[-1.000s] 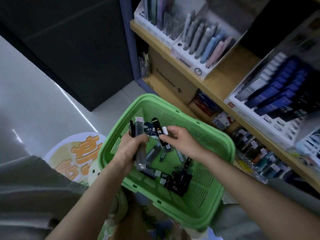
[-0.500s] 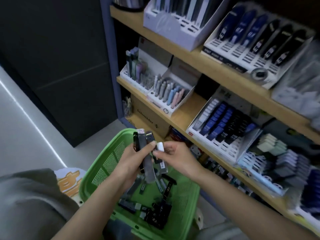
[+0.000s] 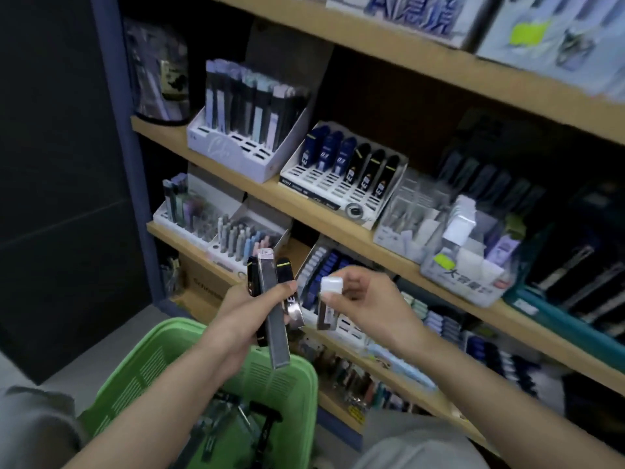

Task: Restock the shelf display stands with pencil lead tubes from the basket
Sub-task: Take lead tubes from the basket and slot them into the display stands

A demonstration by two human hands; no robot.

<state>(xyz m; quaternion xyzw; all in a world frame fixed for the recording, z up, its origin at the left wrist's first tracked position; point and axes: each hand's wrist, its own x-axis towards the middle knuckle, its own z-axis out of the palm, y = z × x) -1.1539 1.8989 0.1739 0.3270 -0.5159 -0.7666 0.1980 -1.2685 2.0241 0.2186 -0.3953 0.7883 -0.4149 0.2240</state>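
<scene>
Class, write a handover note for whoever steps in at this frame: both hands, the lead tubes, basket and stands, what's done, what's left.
Left hand grips a bundle of grey and black lead tubes. Right hand pinches one white-capped dark tube. Below them, the green plastic basket holds more tubes.
Done: tubes picked.
Left: slot them into the white shelf stands, then empty the basket.

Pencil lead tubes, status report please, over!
Left hand grips several dark plastic lead tubes. Right hand pinches one white-capped dark tube. Green plastic basket below, nothing blocking.
</scene>
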